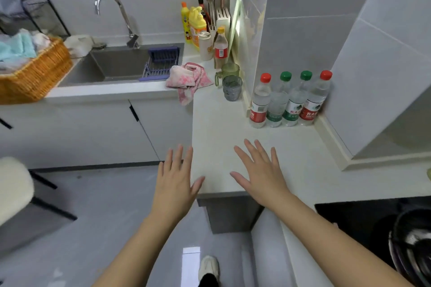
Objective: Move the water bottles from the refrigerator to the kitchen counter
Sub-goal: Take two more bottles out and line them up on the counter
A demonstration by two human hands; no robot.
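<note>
**Bottles in the back corner, both hands empty**

Four clear plastic water bottles (289,102) stand upright in a tight row at the back right corner of the tabletop (221,128). They touch one another and sit against the grey tiled wall. The two outer ones have red caps and red labels, and the two between them have green caps and green labels. The labels carry print too small for me to read.

My left hand (173,177) is spread flat, palm down, fingers straight, holding nothing. It sits at the tabletop's front left corner, and most of it hangs out past the edge over the glossy floor. My right hand (258,175) is spread the same way over the pale, smooth stone just inside the front edge, well apart from the bottles. I cannot tell whether either palm touches the surface.

Two ribbed glass cups, one green (229,71) and one grey (232,88), stand along the right-hand wall, farther back than the bottles. A crumpled pink cloth (189,77) droops over the tabletop's inner corner beside the dark matte sink (112,65). A woven wicker basket (35,77) of folded cloths is cut off at the left. At the lower right a dark round pot (410,247) is blurred and cut by the frame.
</note>
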